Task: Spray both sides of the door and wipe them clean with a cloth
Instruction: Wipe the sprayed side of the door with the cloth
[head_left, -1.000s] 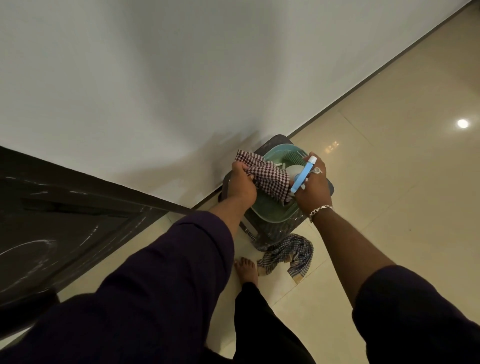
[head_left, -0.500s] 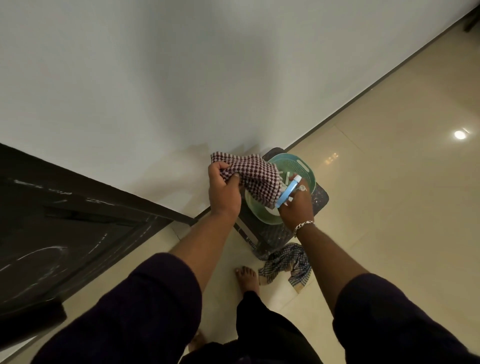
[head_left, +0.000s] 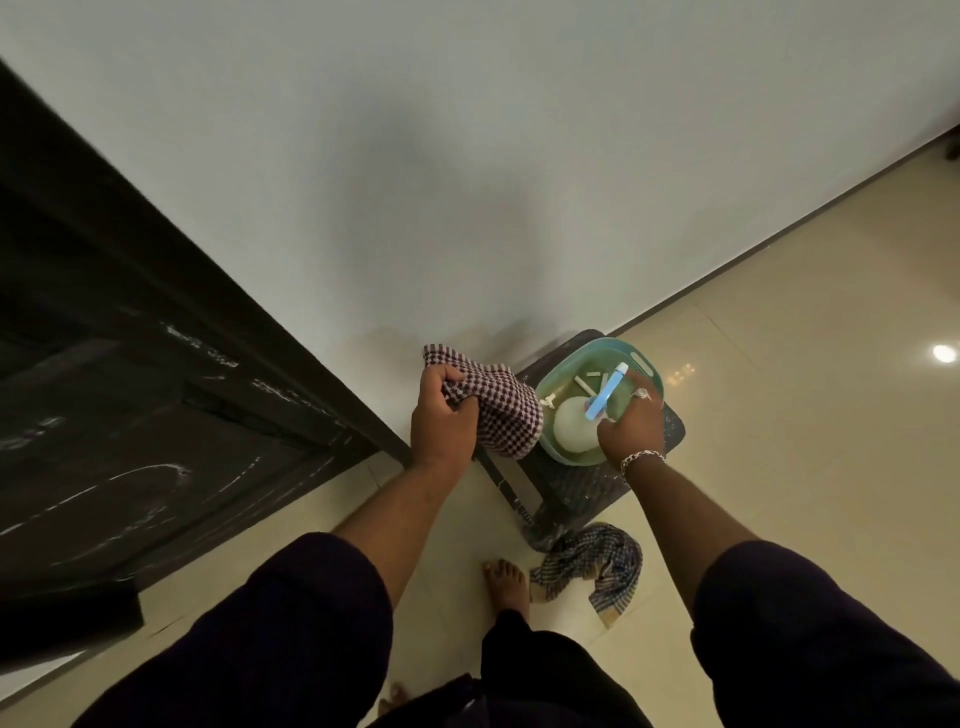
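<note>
Head view, left hand gripping checked cloth

Pretty dim in here, kind of a murky greenish-grey cast over everything. The only obvious light shows up as a small bright hotspot reflected on the glossy floor tiles at the right, with a fainter cluster of glints nearer the stool. The white wall goes from lighter at the top to a soft, smudgy shadow in the middle, no hard edges to it. The dark door is nearly black, just thin pale streaks catching light. Sleeves at the bottom are basically featureless dark blobs. Wide-angle lens bends things noticeably: the wall-floor line tilts hard and the edges stretch. Focus is a bit soft overall, slight grain.
</note>
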